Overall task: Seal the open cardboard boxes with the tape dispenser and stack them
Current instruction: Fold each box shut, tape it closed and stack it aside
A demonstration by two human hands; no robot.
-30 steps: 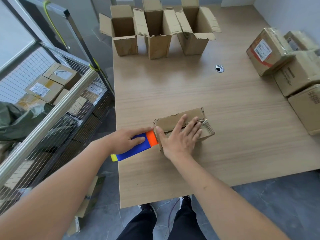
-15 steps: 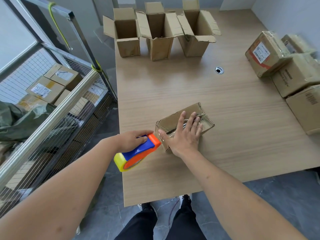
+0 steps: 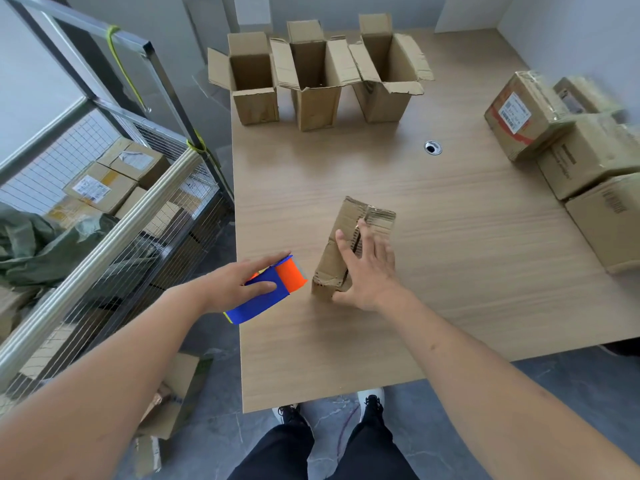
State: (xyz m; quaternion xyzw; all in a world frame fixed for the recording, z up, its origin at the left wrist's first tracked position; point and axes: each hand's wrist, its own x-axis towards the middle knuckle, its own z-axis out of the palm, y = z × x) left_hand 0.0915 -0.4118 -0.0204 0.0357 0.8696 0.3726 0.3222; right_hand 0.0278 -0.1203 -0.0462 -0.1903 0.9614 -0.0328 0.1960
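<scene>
While flaps lie closed on the small cardboard box at the worktop centre: right hand, fingers spread flat, pressing down on top; left hand gripping the tape dispenser just beside the near end. Advisable: hold the seam shut, start tape over the near edge, pull straight along. Three open boxes waiting at the far edge.

Labels on taped box and caged boxes: print illegible.
</scene>
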